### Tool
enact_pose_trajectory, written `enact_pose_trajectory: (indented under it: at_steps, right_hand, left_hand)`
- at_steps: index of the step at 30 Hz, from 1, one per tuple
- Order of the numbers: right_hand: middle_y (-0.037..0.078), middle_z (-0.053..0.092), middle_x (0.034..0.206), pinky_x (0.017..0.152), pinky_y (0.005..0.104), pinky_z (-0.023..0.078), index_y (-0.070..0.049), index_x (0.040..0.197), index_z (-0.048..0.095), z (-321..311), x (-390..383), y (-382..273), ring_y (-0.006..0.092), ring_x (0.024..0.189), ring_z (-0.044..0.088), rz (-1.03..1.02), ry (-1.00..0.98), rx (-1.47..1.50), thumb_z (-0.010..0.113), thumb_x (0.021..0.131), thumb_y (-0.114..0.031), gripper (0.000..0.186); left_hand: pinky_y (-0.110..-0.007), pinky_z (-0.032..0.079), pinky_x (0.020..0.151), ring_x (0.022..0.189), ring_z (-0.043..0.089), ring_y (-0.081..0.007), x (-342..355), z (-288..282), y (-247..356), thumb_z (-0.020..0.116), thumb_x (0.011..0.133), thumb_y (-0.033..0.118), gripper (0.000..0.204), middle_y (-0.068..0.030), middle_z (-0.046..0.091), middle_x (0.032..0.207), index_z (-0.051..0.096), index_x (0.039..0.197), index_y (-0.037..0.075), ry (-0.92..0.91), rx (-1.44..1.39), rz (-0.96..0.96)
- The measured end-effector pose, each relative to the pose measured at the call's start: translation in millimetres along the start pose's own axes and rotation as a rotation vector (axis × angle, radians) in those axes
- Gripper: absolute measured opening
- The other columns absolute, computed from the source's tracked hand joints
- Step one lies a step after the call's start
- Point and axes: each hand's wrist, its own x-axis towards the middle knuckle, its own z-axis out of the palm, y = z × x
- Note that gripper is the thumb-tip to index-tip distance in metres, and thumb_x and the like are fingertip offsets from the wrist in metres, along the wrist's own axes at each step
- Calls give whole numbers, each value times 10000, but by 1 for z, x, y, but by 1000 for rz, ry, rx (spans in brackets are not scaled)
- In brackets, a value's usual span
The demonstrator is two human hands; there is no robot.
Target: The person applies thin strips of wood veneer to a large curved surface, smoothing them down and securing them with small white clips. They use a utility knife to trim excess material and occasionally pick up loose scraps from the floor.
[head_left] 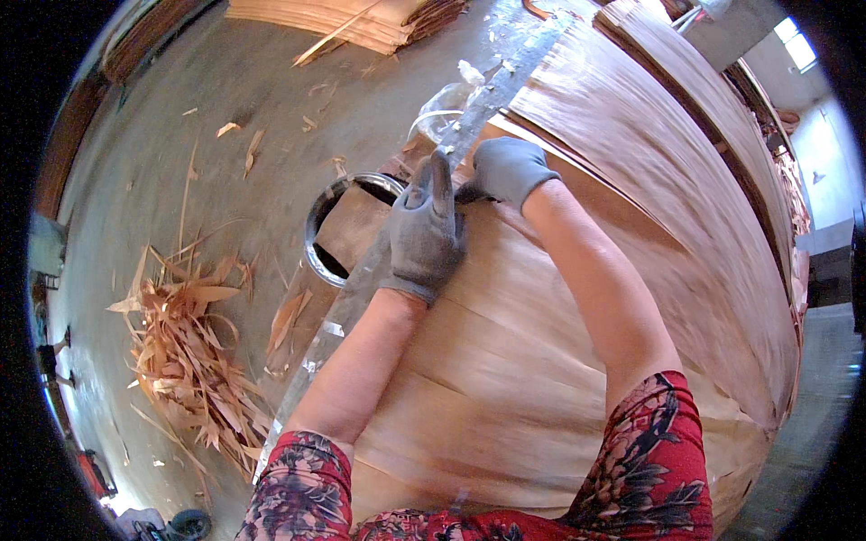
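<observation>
Thin sheets of wood veneer [505,307] lie in a broad stack under my forearms. A long, narrow grey strip [501,86] runs along the stack's left edge, with small whitish scraps stuck to it. My left hand [424,239], in a grey glove, rests on this edge with its fingers stretched out toward the far end. Just right of it, my right hand [512,171], also gloved, is closed with its fingers curled down at the veneer edge. Whatever lies between those fingertips is hidden.
Left of the strip stands a round black-rimmed container [316,216]. Clear plastic [442,108] lies beyond it. A heap of veneer scraps [194,352] covers part of the concrete floor [262,171]. Another veneer stack [352,22] stands at the far left, and more sheets [695,99] lie at right.
</observation>
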Motion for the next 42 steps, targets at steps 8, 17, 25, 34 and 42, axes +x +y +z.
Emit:
enact_pose_trajectory:
  at_steps: [8,17,25,34,42]
  right_hand:
    - [146,668,901,706,424,502,-71,857,695,-2,-14,28,293,864,647,-232,-19,30,543,763,-272,269]
    - [69,681,954,608,461,502,-136,906,703,5,-66,16,245,882,656,-22,83,123,532,798,-254,234]
    - [120,613,655,587,333,482,-62,810,649,74,-243,78,213,592,614,59,117,1001,574,831,-312,261]
    - [135,638,671,616,350,471,-53,773,672,136,-287,171,251,655,638,592,390,1080,589,816,-392,352]
    - [201,638,825,729,432,486,-59,815,688,123,-272,189,357,819,625,672,151,839,562,761,-481,443]
  left_hand:
    - [-465,341,938,1043,490,-314,2,1,11,557,803,289,511,-102,533,960,468,1286,146,-232,553,183]
    - [-398,428,664,725,547,-291,17,13,32,502,827,199,249,-137,573,765,634,1030,145,-204,376,-170]
    - [-447,231,1023,1203,339,-294,-10,22,41,569,813,345,606,-106,399,1286,372,1351,148,-47,246,159]
    - [-453,163,1094,1344,192,-355,-63,84,181,566,775,255,656,-138,255,1448,346,1360,55,-566,20,614]
    - [-480,169,1084,1341,181,-377,-69,89,198,574,743,183,639,-122,246,1458,383,1339,54,-420,51,638]
